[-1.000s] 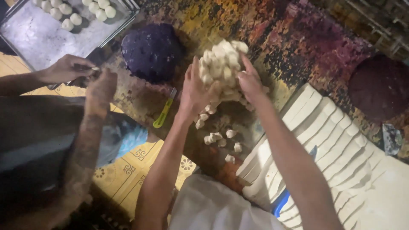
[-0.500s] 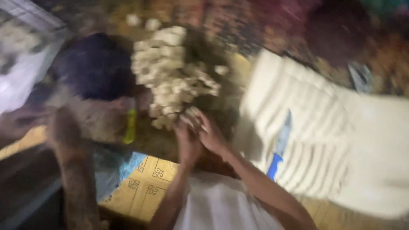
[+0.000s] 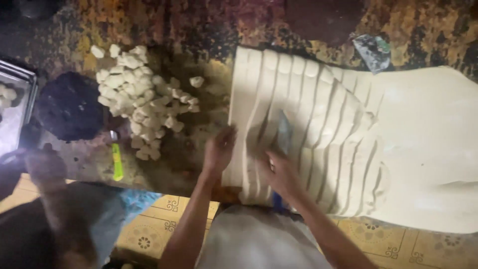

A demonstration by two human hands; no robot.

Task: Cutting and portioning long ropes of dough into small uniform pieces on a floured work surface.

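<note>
Two hands [image 3: 219, 149] [image 3: 279, 172] meet striped dough sheet [image 3: 318, 124] on mottled worktop [image 3: 189, 25].

Motion blur smears both the left hand [image 3: 219, 149] and right hand [image 3: 279, 172] at the near end of the sliced dough slab [image 3: 318, 109], hiding their grip, while the slab's far right runs off the frame edge.
</note>
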